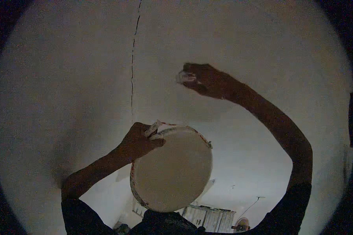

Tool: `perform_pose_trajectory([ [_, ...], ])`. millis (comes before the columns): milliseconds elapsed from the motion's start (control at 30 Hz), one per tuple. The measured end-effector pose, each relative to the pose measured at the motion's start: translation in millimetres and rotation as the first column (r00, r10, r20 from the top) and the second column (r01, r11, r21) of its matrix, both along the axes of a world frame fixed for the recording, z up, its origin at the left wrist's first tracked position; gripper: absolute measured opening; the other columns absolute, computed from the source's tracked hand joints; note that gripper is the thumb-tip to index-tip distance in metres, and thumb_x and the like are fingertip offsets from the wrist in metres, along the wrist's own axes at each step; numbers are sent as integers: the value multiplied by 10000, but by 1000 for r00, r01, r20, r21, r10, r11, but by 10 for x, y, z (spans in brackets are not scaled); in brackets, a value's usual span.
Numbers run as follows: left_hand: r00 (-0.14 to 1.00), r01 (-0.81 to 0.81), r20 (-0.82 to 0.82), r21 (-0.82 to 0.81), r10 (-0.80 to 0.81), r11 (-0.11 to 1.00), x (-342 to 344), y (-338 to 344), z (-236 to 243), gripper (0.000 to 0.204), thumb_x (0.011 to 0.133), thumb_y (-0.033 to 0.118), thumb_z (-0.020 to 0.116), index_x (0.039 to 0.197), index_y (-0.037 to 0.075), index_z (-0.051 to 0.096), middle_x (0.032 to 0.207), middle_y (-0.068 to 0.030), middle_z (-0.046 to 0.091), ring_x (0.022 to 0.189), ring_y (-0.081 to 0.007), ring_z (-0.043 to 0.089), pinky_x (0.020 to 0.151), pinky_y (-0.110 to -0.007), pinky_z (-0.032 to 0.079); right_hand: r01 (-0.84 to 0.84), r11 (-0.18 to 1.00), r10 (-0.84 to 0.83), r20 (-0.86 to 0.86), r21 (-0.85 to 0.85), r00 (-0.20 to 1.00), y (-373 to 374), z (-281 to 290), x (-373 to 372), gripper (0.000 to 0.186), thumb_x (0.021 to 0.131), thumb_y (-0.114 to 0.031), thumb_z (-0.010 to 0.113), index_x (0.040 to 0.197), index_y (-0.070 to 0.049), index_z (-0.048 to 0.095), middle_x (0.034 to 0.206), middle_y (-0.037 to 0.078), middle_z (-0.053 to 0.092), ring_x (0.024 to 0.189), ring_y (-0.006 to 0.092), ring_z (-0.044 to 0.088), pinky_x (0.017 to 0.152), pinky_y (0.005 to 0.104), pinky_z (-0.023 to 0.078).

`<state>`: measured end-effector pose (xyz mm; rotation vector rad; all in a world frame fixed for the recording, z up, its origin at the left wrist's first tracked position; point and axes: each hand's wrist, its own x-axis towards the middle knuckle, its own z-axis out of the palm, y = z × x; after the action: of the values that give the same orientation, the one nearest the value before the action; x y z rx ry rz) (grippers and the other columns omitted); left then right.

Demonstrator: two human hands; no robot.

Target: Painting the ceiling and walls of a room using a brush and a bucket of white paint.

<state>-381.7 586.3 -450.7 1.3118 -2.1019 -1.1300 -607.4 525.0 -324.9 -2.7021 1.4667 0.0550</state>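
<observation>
Left hand (141,141), eight o'clock, grasps a round pale container (174,172) at six; right hand (208,82), one o'clock, grips a blurred pale piece (187,77); dark crack (132,74) at eleven stands open, completed work undeterminable

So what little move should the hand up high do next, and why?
Maybe the right hand could ease left, toward the crack. It's holding a small pale thing, and it's to the right of that dark, jagged line, not on it. The left hand grips the edge of the round tub lower down, so that one probably needn't move.
</observation>
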Motion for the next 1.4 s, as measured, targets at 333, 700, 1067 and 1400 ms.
perform_pose_trajectory([
  [333, 999, -23, -38, 3, 23, 1000, 2804, -1385, 2047, 251, 779, 230, 712, 818, -14, 664, 705, -123, 647, 638, -164, 633, 643, -329, 516, -338, 519, 187, -281, -786, 941, -2040, 2683, 3043, 232, 917, -116, 501, 1098, 29, 513, 1045, 188, 593, 969, 316, 610, 843, 363, 518],
  [700, 994, 41, -106, 28, -38, 999, 2909, -1682, 2169, 286, 747, 241, 712, 810, -35, 671, 696, -146, 649, 583, -190, 626, 617, -332, 522, -159, 911, 183, 28, -380, 983, -2304, 2461, 3452, 252, 920, -185, 510, 1097, -7, 517, 976, 188, 615, 819, 283, 637, 727, 378, 538],
  [1067, 997, 8, -72, 79, -2, 997, 3153, -1734, 2426, 268, 742, 227, 708, 823, -26, 674, 717, -152, 650, 629, -198, 636, 675, -339, 525, -596, 411, 181, -579, -690, 795, -2586, 2516, 3114, 307, 930, -164, 456, 1181, 12, 461, 1068, 203, 584, 912, 324, 619, 829, 393, 520],
  [1400, 999, 39, -27, -128, -43, 991, 3378, -1787, 2453, 239, 761, 214, 706, 785, -21, 667, 674, -135, 643, 598, -188, 629, 647, -322, 523, -18, 814, 98, 107, -581, 989, -2059, 3297, 3533, 380, 999, -243, 304, 1273, 0, 405, 1149, 171, 570, 896, 269, 638, 816, 353, 530],
])
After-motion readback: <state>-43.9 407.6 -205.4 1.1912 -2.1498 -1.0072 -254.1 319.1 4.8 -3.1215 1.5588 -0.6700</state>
